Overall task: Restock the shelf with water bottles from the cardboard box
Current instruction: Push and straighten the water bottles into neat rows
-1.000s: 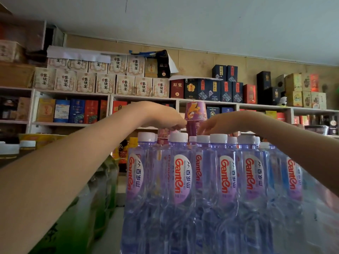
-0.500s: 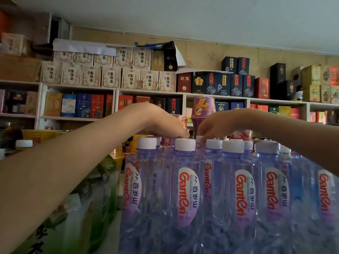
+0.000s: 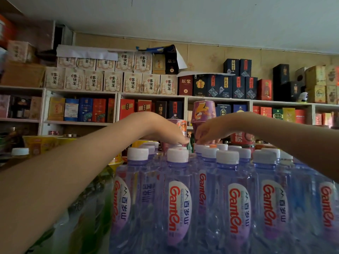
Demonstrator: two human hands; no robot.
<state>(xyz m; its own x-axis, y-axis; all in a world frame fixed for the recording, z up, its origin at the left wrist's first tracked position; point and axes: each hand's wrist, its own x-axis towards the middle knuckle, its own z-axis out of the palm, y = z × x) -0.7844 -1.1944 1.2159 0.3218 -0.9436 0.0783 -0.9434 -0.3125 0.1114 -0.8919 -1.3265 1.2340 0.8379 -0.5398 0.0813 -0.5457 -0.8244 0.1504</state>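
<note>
Clear water bottles (image 3: 178,173), white caps (image 3: 177,155), purple labels (image 3: 180,213).
On the far caps, left hand (image 3: 165,132) lies straight-fingered; right hand (image 3: 212,130) fingers curl (grip unclear); both stayed put.

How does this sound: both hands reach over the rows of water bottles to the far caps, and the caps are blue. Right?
Not quite: the caps are white, not blue, as the head view shows. The rest stands: the left hand and the right hand both reach over the water bottles to the far caps.
</note>
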